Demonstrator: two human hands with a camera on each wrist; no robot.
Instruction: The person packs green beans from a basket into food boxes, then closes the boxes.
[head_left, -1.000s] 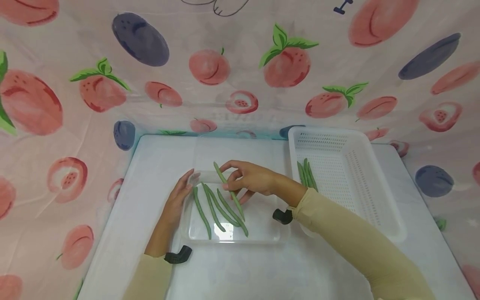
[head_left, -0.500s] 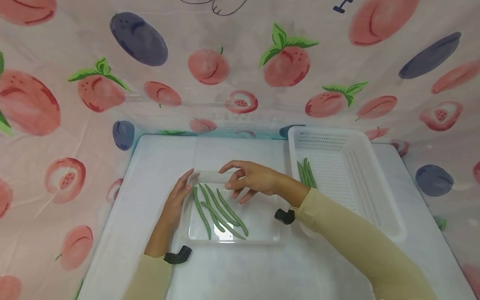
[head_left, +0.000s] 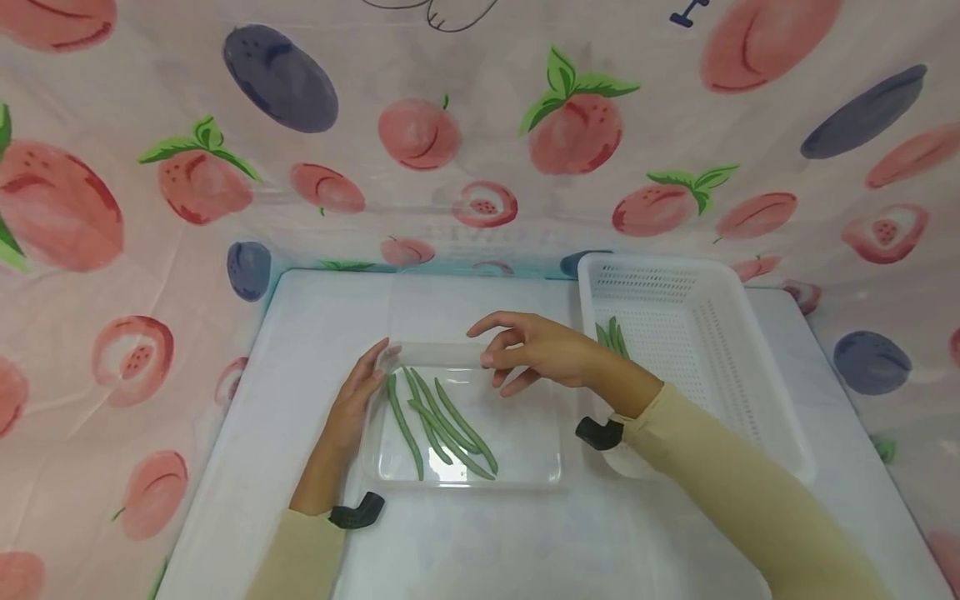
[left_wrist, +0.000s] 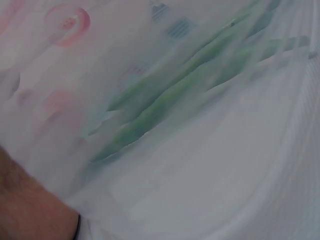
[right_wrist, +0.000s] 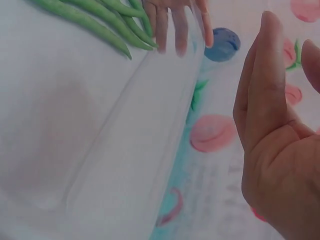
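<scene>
A clear plastic tray (head_left: 465, 482) lies at the table's centre with several green beans (head_left: 442, 421) in it. My left hand (head_left: 363, 383) rests with straight fingers against the tray's far left corner. My right hand (head_left: 525, 348) hovers empty above the tray's far edge, fingers relaxed. In the right wrist view its palm (right_wrist: 270, 130) is open, with the beans (right_wrist: 100, 20) and the left hand's fingers (right_wrist: 177, 25) beyond the tray wall (right_wrist: 150, 100). The left wrist view shows blurred beans (left_wrist: 175, 95) through the clear plastic.
A white perforated basket (head_left: 750, 367) stands to the right of the tray with a few green beans (head_left: 611, 335) at its left side. The white table (head_left: 315, 308) is enclosed by a fruit-print cloth (head_left: 420, 133).
One second ago my right hand pinched a bean over the tray. It let the bean drop among the others and has drifted right, empty. The left hand stayed put.
</scene>
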